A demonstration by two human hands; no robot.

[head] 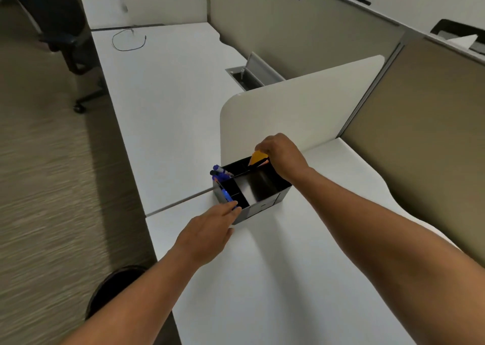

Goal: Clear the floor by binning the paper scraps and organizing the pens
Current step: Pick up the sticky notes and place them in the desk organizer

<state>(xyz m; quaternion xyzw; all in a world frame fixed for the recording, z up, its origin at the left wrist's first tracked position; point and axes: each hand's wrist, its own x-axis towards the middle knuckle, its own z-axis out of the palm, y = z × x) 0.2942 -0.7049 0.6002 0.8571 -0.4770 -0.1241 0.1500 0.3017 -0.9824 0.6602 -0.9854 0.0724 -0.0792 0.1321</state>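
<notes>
Step in hand: pens going into the black organizer [265, 187] on the white desk [288, 266], so this looks like the organizing half of the task, not the paper binning.

Left hand [210, 229] reaches to the organizer's near-left corner w/ a blue pen [227, 195] pinched at the fingertips; pen is tilted, its far end over the small front compartment. Fingers mostly extended, only the tips closing on the pen.

Right hand [282, 155] is over the back compartment, fingers curled down round something orange [258, 157] – prob. a marker or highlighter plus a thin pen, but blur makes it hard to say which.

More blue pens [220, 172] already stand in the left rear slot. Big middle compartment looks unfilled.

Next move, as I judge it: tip the blue pen upright, let go so it drops into the slot w/o knocking the others; right hand does the same at the back. No paper scraps visible; a dark round thing [115, 289] on the floor by the desk may be the bin.
</notes>
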